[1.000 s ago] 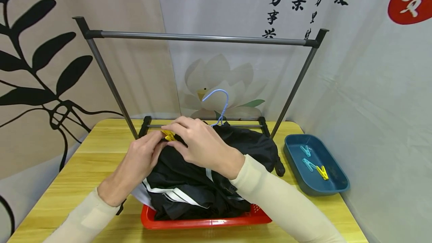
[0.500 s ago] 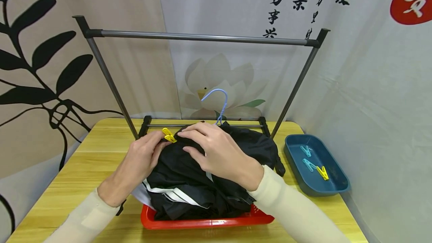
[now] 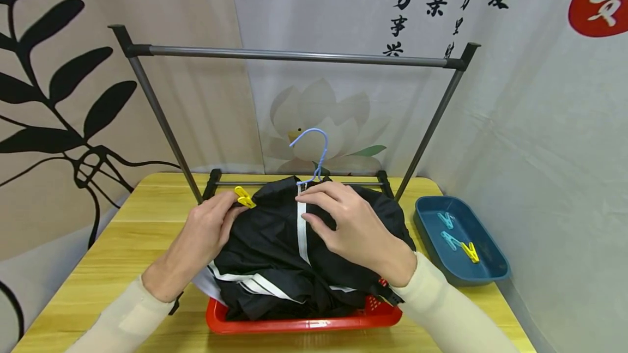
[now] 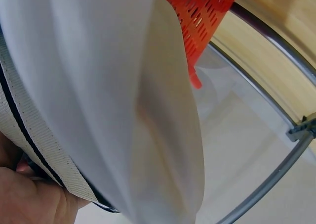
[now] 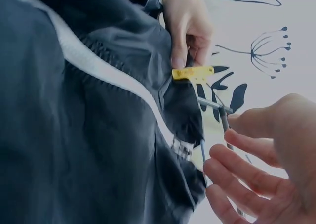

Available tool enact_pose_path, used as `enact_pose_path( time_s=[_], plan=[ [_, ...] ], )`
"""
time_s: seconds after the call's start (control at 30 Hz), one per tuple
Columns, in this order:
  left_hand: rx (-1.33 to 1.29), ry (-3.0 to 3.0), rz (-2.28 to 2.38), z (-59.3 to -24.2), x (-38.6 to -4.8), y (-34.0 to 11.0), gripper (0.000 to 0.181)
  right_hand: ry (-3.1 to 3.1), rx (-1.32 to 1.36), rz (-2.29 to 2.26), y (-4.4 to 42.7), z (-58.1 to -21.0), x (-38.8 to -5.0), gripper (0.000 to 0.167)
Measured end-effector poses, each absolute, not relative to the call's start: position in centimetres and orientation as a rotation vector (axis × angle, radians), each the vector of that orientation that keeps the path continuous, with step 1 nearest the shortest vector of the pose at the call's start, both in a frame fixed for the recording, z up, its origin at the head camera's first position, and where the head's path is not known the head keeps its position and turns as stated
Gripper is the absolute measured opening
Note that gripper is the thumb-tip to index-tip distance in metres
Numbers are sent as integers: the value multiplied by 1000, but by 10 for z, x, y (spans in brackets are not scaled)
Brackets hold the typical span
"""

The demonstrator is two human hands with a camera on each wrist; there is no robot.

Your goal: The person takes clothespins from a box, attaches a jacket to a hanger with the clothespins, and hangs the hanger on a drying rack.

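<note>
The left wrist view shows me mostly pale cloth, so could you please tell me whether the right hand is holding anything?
Observer: No, the right hand is holding nothing.
Operator: Thank you; could you see any clothespin close to the left hand?
Observer: Yes, a yellow clothespin sits by its fingertips, at the edge of the black jacket.
Operator: And are there any spare ones, please?
Observer: Three lie in the blue tray on the right.

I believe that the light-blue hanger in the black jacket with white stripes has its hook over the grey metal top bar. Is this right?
Not quite: the head view shows the light-blue hanger unhooked below the grey metal top bar. It does sit in the black jacket with white stripes.
</note>
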State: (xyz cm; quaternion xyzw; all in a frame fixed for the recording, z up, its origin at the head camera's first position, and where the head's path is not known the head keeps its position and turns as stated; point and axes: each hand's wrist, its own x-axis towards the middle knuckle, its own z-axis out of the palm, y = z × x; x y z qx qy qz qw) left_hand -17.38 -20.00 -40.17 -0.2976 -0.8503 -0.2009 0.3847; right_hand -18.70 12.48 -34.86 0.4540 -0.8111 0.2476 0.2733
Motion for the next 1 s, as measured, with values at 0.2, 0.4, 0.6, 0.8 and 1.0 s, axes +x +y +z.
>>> enact_pose_path(
  time_s=[0.2,0.4,0.6,0.8,1.0],
  plan=[
    [-746,-2176,-507,-404,-172,-202,31,-2175,1139,750,150,-353,-189,32],
    [-736,-2191,-494,-406,-172,-202,29,-2178,1040,795,180,-359,-194,31],
    [-721,-2212,-506,-406,-171,-202,28,-2194,919,785,211,-366,-203,28],
    [-684,-2221,-508,-406,-169,-201,24,-2227,808,736,241,-372,-214,26],
    [-619,-2243,-506,-408,-167,-198,21,-2272,714,701,272,-380,-228,22]
  ],
)
